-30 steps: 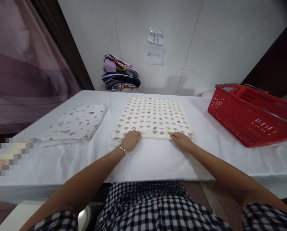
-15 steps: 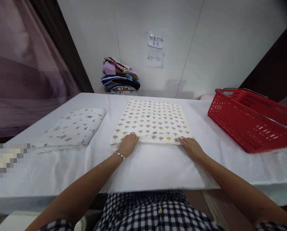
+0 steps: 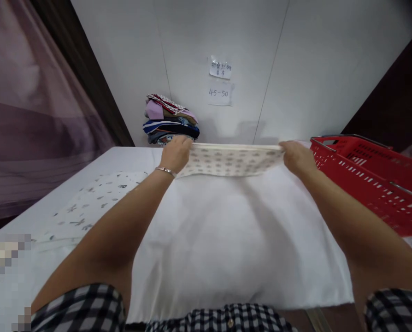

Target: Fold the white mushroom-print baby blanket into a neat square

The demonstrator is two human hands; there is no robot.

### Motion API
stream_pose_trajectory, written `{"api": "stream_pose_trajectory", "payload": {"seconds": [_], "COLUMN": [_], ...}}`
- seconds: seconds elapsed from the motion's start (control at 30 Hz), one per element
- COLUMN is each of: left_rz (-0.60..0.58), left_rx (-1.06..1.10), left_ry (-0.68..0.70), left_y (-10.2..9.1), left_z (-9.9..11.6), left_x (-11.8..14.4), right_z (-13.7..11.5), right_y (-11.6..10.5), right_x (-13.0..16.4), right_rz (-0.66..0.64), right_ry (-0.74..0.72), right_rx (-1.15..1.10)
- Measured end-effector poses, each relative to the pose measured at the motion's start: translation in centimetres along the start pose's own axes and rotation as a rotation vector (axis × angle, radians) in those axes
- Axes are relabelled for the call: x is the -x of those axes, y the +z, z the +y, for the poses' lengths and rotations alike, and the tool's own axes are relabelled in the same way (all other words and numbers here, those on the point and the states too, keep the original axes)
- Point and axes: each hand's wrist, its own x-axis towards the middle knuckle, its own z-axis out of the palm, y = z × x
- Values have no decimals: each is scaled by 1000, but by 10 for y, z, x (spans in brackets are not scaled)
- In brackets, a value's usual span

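A cream cloth with a mushroom print (image 3: 232, 161) is stretched between my two hands, its near edge lifted off the table. My left hand (image 3: 177, 153), with a bracelet at the wrist, is closed on the left corner of that edge. At the right corner my right hand (image 3: 298, 157) grips the same cloth. Its raised edge looks layered, and the part behind it is hidden. A white cloth with small dark prints (image 3: 104, 193) lies folded on the table to the left, partly covered from view by my left forearm.
A white-covered table (image 3: 220, 240) spreads before me. On the right stands a red plastic basket (image 3: 368, 184) with metal handles. Several folded fabrics (image 3: 171, 124) are stacked at the back by the wall, below two paper notes (image 3: 220, 92). A pinkish curtain (image 3: 36, 115) hangs at left.
Both hands have moved away from me and up. They have gone from lying on the mushroom-print cloth's near edge to gripping its corners and raising that edge off the table.
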Motion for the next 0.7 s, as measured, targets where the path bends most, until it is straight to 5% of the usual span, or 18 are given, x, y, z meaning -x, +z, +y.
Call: {"api": "stream_pose_trajectory", "payload": {"seconds": [0.07, 0.17, 0.43, 0.7], "left_rz": [79, -14, -313, -331], "left_rx": [27, 77, 237, 188], "left_ry": [58, 205, 340, 264], "left_y": [-16, -22, 23, 36], "left_z": [0, 8, 49, 67], "left_x": [-4, 35, 183, 235], "right_z": [7, 1, -51, -63], "right_y": [-16, -21, 19, 15], "right_x": [-6, 31, 181, 223], "right_rz": [85, 30, -279, -328], "right_ry": [35, -60, -227, -202], "right_rx": [22, -14, -257, -298]}}
